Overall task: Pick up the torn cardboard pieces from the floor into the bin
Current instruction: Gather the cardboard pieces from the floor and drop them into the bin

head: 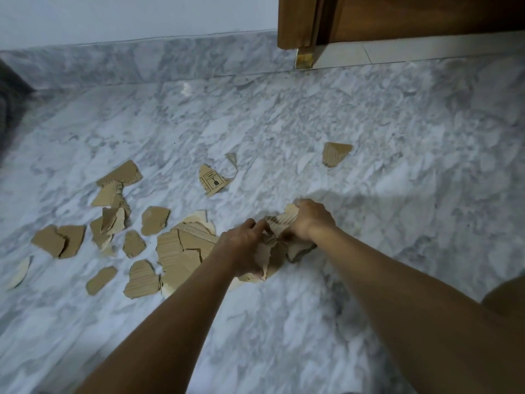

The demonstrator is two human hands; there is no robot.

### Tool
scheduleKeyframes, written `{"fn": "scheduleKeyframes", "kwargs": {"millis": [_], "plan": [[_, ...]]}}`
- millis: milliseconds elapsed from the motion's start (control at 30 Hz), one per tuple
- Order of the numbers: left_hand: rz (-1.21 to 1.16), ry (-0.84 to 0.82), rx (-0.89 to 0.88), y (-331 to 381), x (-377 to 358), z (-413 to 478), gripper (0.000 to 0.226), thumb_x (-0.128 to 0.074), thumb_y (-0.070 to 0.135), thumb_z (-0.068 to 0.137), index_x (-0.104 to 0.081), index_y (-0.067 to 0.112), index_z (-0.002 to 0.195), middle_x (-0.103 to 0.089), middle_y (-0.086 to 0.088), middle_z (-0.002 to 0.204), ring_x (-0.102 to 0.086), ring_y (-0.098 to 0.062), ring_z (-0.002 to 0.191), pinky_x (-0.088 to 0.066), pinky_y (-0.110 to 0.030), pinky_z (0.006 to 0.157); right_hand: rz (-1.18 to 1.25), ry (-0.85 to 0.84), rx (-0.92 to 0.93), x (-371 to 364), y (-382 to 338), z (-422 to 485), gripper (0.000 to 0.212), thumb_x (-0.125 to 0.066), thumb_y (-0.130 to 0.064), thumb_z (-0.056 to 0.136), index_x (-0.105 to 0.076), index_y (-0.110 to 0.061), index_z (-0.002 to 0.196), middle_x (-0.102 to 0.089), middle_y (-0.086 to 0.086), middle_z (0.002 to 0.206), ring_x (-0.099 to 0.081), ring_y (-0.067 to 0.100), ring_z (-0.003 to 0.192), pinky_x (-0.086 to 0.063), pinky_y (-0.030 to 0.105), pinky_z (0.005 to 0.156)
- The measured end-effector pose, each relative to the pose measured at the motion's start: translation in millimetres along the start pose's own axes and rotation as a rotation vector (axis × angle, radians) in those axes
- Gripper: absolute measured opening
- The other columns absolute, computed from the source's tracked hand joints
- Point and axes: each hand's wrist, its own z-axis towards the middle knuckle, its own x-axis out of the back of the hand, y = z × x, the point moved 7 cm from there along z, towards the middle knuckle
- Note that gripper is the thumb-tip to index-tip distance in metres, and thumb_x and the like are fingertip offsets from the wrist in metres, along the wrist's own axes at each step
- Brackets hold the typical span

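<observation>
1. Left hand [244,245] and right hand [309,220]: both curled round one bundle of torn brown corrugated cardboard pieces [275,251], low over the grey-white marble floor [397,172].
2. Loose brown cardboard scraps [154,220] lie at 9 to 10 o'clock of the hands. A printed scrap [213,180] lies at 11 and a lone scrap [335,153] at 1.
3. Judged light, stiff and flat against the floor; best pinched at raised edges. Bin not in view.
</observation>
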Motion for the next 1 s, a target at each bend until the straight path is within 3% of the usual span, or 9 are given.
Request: {"fn": "scheduleKeyframes", "kwargs": {"millis": [67,233,367,433,600,633,733,867,1000], "plan": [[-0.002,-0.045,0.039,-2.1,-5.3,0.4,0.105,-0.087,0.044,0.062,-0.023,0.025,0.144,-0.055,-0.004,0.130,-0.054,-0.029,0.116,-0.048,-0.044,0.093,0.031,-0.044,0.002,-1.3,4.1,-1.7,0.094,-0.092,-0.047,0.060,-0.048,-0.025,0.140,-0.062,0.003,0.130,-0.061,0.026,0.115,-0.051,0.032,0.088],[-0.073,-0.085,0.119,-7.7,-9.9,3.6,0.078,-0.087,0.044,0.065,-0.043,0.022,0.125,-0.060,-0.003,0.116,-0.055,-0.026,0.110,-0.047,-0.041,0.091,0.122,-0.011,0.020,38.3,12.0,3.9,0.102,-0.095,-0.047,0.056,-0.051,-0.016,0.143,-0.059,0.007,0.139,-0.058,0.025,0.123,-0.047,0.027,0.092],[-0.435,-0.008,0.224,-36.7,9.2,1.2,0.069,-0.088,0.044,0.064,-0.056,0.022,0.120,-0.063,-0.003,0.110,-0.059,-0.018,0.093,-0.050,-0.026,0.071,0.203,0.099,0.013,92.8,14.4,24.8,0.095,-0.093,-0.046,0.062,-0.052,-0.013,0.142,-0.059,0.008,0.141,-0.057,0.024,0.127,-0.045,0.024,0.091],[-0.537,0.053,0.270,-58.6,31.9,1.4,0.060,-0.087,0.048,0.063,-0.059,0.021,0.109,-0.064,-0.002,0.100,-0.059,-0.018,0.087,-0.042,-0.023,0.060,0.198,0.154,0.018,110.8,13.3,34.7,0.097,-0.091,-0.048,0.065,-0.048,-0.016,0.146,-0.055,0.007,0.144,-0.055,0.024,0.129,-0.046,0.025,0.095],[-0.532,0.166,0.341,-102.8,83.4,20.6,0.059,-0.086,0.054,0.062,-0.062,0.015,0.099,-0.063,-0.005,0.091,-0.057,-0.021,0.083,-0.038,-0.026,0.058,0.018,0.181,-0.038,129.0,1.6,67.4,0.102,-0.081,-0.069,0.065,-0.047,-0.013,0.143,-0.044,0.015,0.147,-0.047,0.034,0.132,-0.045,0.040,0.106],[-0.512,0.171,0.352,-108.3,89.2,27.7,0.063,-0.085,0.060,0.058,-0.062,0.014,0.094,-0.064,-0.006,0.092,-0.058,-0.021,0.083,-0.041,-0.027,0.059,-0.006,0.183,-0.041,127.9,-1.3,74.3,0.101,-0.079,-0.067,0.069,-0.043,-0.011,0.145,-0.038,0.016,0.148,-0.042,0.036,0.134,-0.043,0.042,0.108],[-0.428,0.203,0.312,-115.7,101.7,55.7,0.117,-0.069,0.092,0.023,-0.066,0.008,0.104,-0.061,-0.013,0.107,-0.062,-0.029,0.094,-0.054,-0.036,0.073,-0.037,0.199,-0.020,122.3,-3.2,91.5,0.103,-0.076,-0.063,0.076,-0.032,-0.009,0.152,-0.031,0.017,0.152,-0.035,0.038,0.140,-0.039,0.044,0.111],[-0.221,0.139,0.332,-114.6,98.5,84.2,0.103,-0.078,0.071,0.059,-0.048,0.014,0.139,-0.027,-0.011,0.149,-0.031,-0.035,0.135,-0.034,-0.044,0.110,-0.012,0.227,0.021,101.2,6.0,101.4,0.105,-0.075,-0.062,0.077,-0.030,-0.007,0.154,-0.029,0.014,0.157,-0.024,0.033,0.147,-0.030,0.042,0.117],[-0.145,0.094,0.314,-116.8,88.5,97.9,0.134,-0.061,0.096,0.033,-0.047,0.017,0.140,-0.024,-0.009,0.152,-0.031,-0.036,0.136,-0.031,-0.050,0.111,-0.055,0.306,0.056,86.7,16.4,83.5,0.088,-0.075,-0.059,0.078,-0.044,-0.004,0.141,-0.045,0.015,0.142,-0.044,0.036,0.131,-0.037,0.038,0.106]]}}
